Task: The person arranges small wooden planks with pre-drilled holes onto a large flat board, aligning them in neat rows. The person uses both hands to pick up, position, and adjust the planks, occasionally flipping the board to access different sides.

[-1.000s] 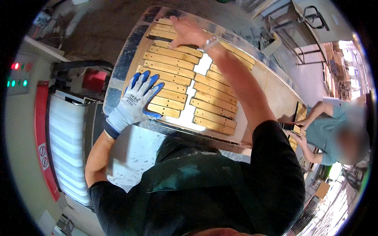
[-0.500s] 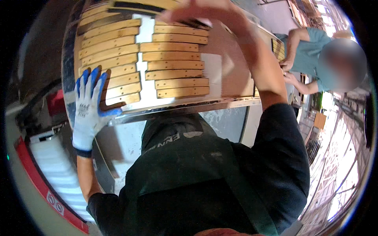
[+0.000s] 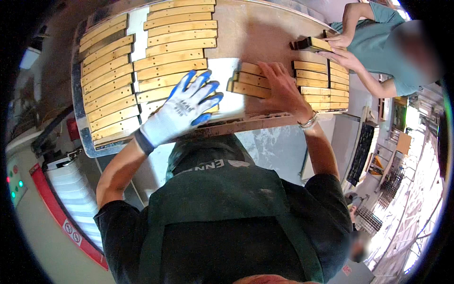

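My left hand (image 3: 183,106), in a white knit glove with blue fingertips, spreads over the near end of a column of yellow wooden strips (image 3: 177,37). Its fingers are apart and hold nothing. Bare and with a bracelet at the wrist, my right hand (image 3: 283,90) closes over the right end of a small group of wooden strips (image 3: 249,81), thumb on the near side and fingers on the far side. Dark edges show at this group's left end. A white sheet (image 3: 222,105) lies under both hands' area.
Another column of strips (image 3: 108,71) lies along the left of the brown table (image 3: 236,23). At the right, a co-worker's hands (image 3: 341,49) hold a strip piece above more strips (image 3: 314,83). A red-edged machine with a white ribbed part (image 3: 78,203) stands at lower left.
My right hand has come down from the far side onto the small group of strips. My left hand has moved right from the near left corner. The view has shifted rightward.
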`<state>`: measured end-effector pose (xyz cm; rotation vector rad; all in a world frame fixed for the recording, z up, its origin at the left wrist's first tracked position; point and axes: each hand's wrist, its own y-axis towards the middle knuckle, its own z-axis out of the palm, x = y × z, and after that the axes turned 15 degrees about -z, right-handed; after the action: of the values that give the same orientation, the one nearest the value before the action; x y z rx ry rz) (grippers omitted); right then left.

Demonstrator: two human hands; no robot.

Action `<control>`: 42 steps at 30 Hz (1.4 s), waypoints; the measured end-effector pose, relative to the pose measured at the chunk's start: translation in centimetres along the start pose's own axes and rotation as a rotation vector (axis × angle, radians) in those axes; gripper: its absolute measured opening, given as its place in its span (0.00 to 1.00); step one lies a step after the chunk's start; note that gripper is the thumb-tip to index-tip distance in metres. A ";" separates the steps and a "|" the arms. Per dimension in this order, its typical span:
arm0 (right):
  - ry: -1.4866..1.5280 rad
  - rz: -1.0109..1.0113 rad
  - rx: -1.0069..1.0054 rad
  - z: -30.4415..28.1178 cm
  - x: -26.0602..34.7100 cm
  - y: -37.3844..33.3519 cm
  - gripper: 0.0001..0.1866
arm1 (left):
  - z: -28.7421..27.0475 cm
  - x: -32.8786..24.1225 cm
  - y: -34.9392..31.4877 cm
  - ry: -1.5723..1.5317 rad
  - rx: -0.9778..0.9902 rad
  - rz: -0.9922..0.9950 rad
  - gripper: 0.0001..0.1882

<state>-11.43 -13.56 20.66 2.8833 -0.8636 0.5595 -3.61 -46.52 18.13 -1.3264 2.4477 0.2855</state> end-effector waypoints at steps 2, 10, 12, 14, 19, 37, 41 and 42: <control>-0.112 -0.167 -0.042 1.4 -1.3 0.2 0.57 | 0.1 0.1 -0.9 -0.014 0.026 -0.021 0.33; 0.052 -0.284 -0.034 1.3 1.1 -1.4 0.51 | -1.5 0.3 6.2 0.122 -0.317 -0.124 0.34; 0.027 -0.300 -0.010 0.5 1.3 -1.2 0.50 | -1.2 1.3 11.1 0.195 -0.395 -0.173 0.35; 0.001 -0.313 0.011 0.1 1.2 -0.6 0.49 | 0.2 4.0 14.6 0.346 -0.336 -0.294 0.36; 0.004 -0.241 0.101 0.5 1.4 -0.9 0.49 | 1.9 6.1 15.4 0.430 -0.235 -0.351 0.33; -0.133 -0.322 -0.082 3.4 -4.3 1.8 0.47 | -0.5 8.5 15.9 0.229 -0.436 -0.278 0.34; -0.107 -0.314 -0.059 3.1 -3.7 2.1 0.49 | -0.9 12.1 17.8 0.306 -0.299 -0.405 0.39; -0.097 -0.344 -0.195 3.4 -3.8 2.2 0.46 | -0.9 12.2 17.9 0.317 -0.297 -0.393 0.39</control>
<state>-14.51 -14.08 16.01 2.8033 -0.3885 0.2857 -25.02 -46.46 14.46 -2.0837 2.3761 0.3704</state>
